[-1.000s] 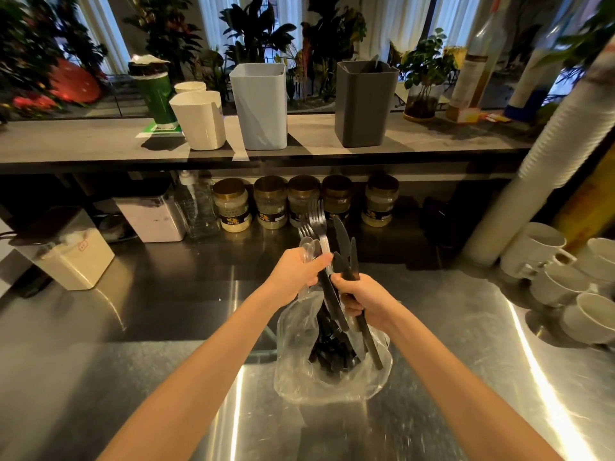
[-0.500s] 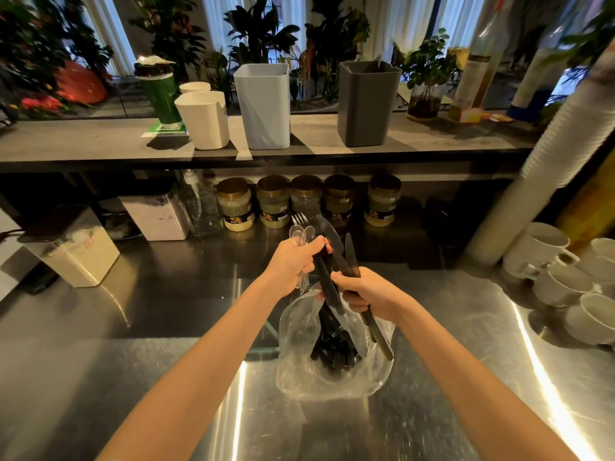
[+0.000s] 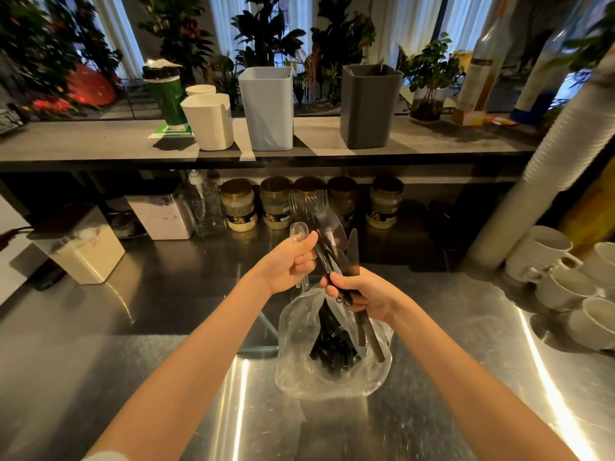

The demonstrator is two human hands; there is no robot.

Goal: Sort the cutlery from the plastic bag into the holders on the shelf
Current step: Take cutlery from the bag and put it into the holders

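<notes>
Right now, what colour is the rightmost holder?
The holder is dark grey, clearest in the head view.

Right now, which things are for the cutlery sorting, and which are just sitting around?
For the job: plastic bag, clear cutlery in the left hand, black cutlery in the right hand, white holder, blue holder, grey holder.
Just there: jars, mugs, paper cup stack, potted plant.

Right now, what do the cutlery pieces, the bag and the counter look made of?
The clear spoons: transparent plastic, see-through bowls. The black knives: likely plastic, opaque, dull sheen. The plastic bag: thin clear film, crinkled. The counter: probably brushed stainless steel, streaky reflections.
</notes>
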